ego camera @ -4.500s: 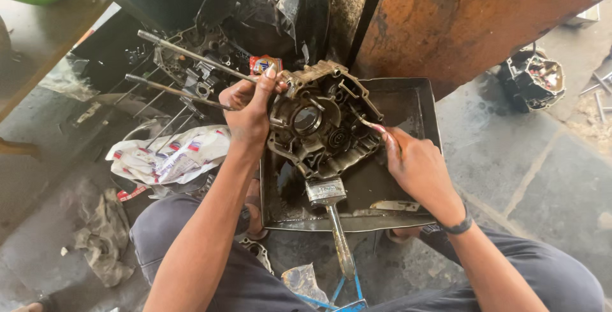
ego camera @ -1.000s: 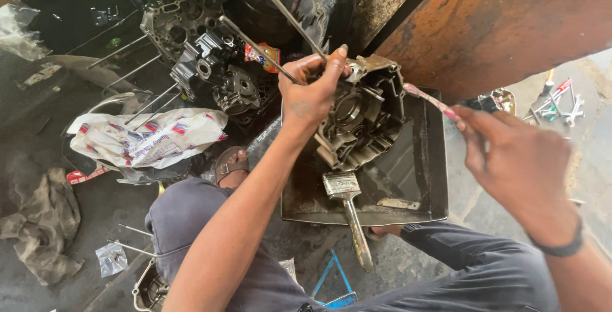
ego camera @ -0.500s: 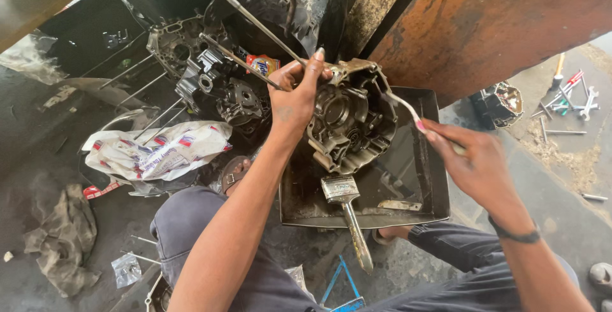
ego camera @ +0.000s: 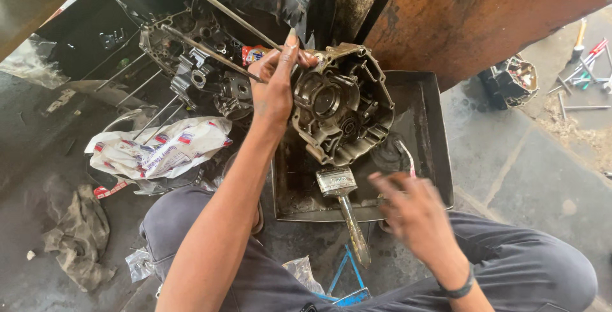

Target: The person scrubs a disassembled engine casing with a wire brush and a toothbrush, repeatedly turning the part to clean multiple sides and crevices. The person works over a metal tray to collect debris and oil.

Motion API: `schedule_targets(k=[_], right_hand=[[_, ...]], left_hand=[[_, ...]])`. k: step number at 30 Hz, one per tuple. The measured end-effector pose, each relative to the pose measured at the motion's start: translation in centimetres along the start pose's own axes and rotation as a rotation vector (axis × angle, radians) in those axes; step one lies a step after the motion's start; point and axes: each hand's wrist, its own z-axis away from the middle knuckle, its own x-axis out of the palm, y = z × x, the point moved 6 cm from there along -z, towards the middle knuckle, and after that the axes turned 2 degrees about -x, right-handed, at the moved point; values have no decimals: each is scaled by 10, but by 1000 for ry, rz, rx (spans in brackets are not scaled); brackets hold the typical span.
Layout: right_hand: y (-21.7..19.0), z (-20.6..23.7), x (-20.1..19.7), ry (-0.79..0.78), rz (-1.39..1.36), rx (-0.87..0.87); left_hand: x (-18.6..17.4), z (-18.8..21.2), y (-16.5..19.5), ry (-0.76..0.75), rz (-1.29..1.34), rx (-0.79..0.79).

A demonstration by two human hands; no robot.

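greasy grey cast-metal engine case half [ego camera: 341, 105] propped on edge in the shallow black metal tray [ego camera: 440, 152].
left hand [ego camera: 275, 82] fingers grip only its top rim; right hand [ego camera: 414, 213], blurred, fingers spread and empty, hovers near the wide metal-ferruled paintbrush [ego camera: 341, 197]. oily one-handed grip could slip, so the case may tip onto the brush or tray.

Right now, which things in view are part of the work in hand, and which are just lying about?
In use:
- engine casing, steadied at its top edge by the left hand
- black metal tray under it
- paintbrush resting in the tray
- right hand, blurred, over the tray's front edge

Lying about:
- second engine block with long studs
- crumpled printed wrapper
- grey rag
- loose hand tools on the floor, far right
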Motion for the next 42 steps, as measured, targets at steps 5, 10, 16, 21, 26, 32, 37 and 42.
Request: schedule_targets(k=[5, 10, 16, 21, 26, 32, 37, 42], right_hand=[[-44, -24, 21, -74, -126, -591], [-45, -46, 31, -18, -96, -659], [-10, -42, 9, -138, -154, -460], [81, -33, -4, -232, 149, 237], [92, -21, 21, -270, 258, 225], [99, 15, 26, -356, 413, 358], [76, 7, 0, -130, 231, 246], [47, -23, -25, 79, -13, 25]], left_hand=[[3, -7, -1, -19, -21, 4], [4, -19, -3, 20, 38, 17], [-10, -27, -13, 167, -49, -118], [-11, -26, -15, 96, -55, -26], [-10, -25, -16, 57, -55, 31], [-2, 0, -6, -17, -83, 100], [-2, -6, -9, 77, -86, 52], [1, -36, -18, 76, -60, 37]])
